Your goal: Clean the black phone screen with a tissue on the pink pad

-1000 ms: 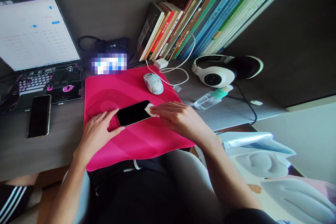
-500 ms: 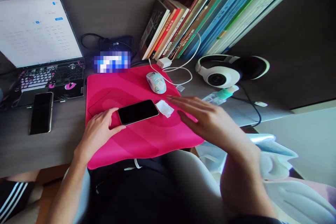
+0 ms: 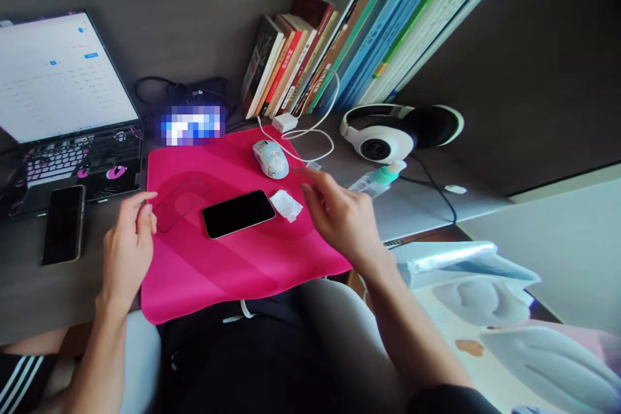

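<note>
A smartphone with a dark screen lies face up on the pink desk mat. Left of it rests a thin clear sheet with a dark outline, seemingly a screen protector. My left hand hovers at the sheet's left edge, index finger and thumb apart, holding nothing I can see. A crumpled white wipe sits just right of the phone. Beyond it my right hand is over the mat's right side, thumb and index apart, other fingers curled. Its fingertips are near a small clear plastic piece.
A patterned mouse and a white charger with cable are at the mat's far side. Headphones and a spray bottle stand right. Left are a laptop and second phone. Books lean behind.
My left hand has left the phone's left end and moved left to the clear sheet. My right hand's flat, outstretched fingers have curled. The view has shifted slightly.
</note>
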`<state>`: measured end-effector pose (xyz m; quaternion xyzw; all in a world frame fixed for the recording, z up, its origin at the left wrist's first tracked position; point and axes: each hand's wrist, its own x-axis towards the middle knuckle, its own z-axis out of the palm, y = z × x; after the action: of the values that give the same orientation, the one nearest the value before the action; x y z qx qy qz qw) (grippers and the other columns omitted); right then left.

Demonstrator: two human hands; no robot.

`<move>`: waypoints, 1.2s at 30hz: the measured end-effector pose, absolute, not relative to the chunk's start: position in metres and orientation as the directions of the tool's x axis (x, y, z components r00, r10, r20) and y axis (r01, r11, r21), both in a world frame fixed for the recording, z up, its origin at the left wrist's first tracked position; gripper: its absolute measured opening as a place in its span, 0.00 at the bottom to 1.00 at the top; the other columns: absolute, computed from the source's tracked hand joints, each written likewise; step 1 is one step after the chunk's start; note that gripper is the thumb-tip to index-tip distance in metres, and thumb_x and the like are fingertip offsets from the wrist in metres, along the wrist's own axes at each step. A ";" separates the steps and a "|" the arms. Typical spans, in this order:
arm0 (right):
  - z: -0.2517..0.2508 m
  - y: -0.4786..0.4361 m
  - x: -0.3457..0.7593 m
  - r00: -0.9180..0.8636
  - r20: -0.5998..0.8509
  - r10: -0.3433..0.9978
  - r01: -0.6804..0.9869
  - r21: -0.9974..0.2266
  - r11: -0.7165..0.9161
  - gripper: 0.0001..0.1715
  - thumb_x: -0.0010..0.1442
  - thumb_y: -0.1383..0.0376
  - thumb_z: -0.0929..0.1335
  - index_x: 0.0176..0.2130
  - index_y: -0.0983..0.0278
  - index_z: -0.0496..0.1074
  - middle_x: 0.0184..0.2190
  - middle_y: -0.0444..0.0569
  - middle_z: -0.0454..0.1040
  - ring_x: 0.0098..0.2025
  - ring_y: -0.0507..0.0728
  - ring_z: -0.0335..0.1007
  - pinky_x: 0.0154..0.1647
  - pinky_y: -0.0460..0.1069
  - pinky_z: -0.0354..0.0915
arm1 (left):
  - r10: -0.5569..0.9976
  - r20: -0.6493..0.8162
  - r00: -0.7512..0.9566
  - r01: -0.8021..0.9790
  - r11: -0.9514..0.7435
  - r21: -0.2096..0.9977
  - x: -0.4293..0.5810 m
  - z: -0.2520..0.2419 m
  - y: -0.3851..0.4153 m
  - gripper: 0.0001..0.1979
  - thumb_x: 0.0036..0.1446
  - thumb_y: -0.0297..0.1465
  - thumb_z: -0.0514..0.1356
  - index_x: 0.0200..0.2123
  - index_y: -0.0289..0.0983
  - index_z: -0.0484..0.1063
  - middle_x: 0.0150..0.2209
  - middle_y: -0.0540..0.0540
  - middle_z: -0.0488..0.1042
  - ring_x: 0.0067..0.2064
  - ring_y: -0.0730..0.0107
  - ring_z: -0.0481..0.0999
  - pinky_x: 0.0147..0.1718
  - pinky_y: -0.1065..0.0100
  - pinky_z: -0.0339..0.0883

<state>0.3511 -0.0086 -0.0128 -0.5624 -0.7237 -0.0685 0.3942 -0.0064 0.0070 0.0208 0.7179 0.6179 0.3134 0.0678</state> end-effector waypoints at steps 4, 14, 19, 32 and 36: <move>-0.044 0.015 0.348 -0.126 0.566 0.815 0.880 -0.315 0.355 0.19 0.76 0.63 0.61 0.56 0.64 0.76 0.37 0.50 0.85 0.31 0.58 0.81 0.28 0.50 0.62 | 0.895 0.436 0.097 0.882 -0.281 0.379 -0.020 0.035 -0.001 0.15 0.76 0.36 0.52 0.57 0.43 0.76 0.40 0.48 0.78 0.41 0.67 0.79 0.44 0.67 0.69; -0.052 0.017 0.341 -0.170 0.462 0.870 0.859 -0.364 0.361 0.17 0.77 0.60 0.62 0.52 0.62 0.78 0.42 0.51 0.85 0.36 0.58 0.80 0.31 0.50 0.59 | 0.792 0.473 0.386 0.817 -0.532 0.223 0.012 -0.001 -0.028 0.15 0.73 0.28 0.57 0.58 0.43 0.77 0.44 0.46 0.77 0.43 0.66 0.79 0.48 0.66 0.71; -0.050 0.017 0.341 -0.178 0.481 0.858 0.848 -0.368 0.382 0.19 0.77 0.59 0.61 0.46 0.62 0.79 0.36 0.50 0.82 0.33 0.57 0.78 0.29 0.50 0.56 | 0.645 0.493 0.584 0.732 -0.681 0.023 0.031 -0.005 -0.033 0.12 0.69 0.26 0.63 0.53 0.42 0.79 0.41 0.46 0.82 0.43 0.61 0.79 0.47 0.60 0.69; -0.050 0.014 0.340 -0.051 0.598 0.800 0.838 -0.410 0.360 0.20 0.76 0.62 0.61 0.57 0.62 0.77 0.32 0.49 0.84 0.28 0.57 0.79 0.29 0.49 0.62 | 0.750 0.406 0.522 0.758 -0.626 0.181 0.027 -0.015 -0.004 0.17 0.74 0.32 0.58 0.63 0.43 0.70 0.57 0.41 0.78 0.58 0.55 0.78 0.59 0.52 0.71; -0.051 -0.004 0.361 0.041 0.660 0.750 0.804 -0.468 0.368 0.23 0.74 0.59 0.63 0.63 0.61 0.73 0.43 0.55 0.85 0.36 0.58 0.82 0.35 0.50 0.71 | 0.736 0.394 0.551 0.741 -0.648 0.174 0.027 -0.020 -0.003 0.26 0.73 0.39 0.60 0.70 0.41 0.63 0.64 0.38 0.74 0.64 0.51 0.74 0.61 0.50 0.69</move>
<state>0.3614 -0.0041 -0.0507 -0.5613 -0.6920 -0.0296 0.4530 0.0265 -0.0029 -0.0204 0.8805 0.4194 0.2209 -0.0064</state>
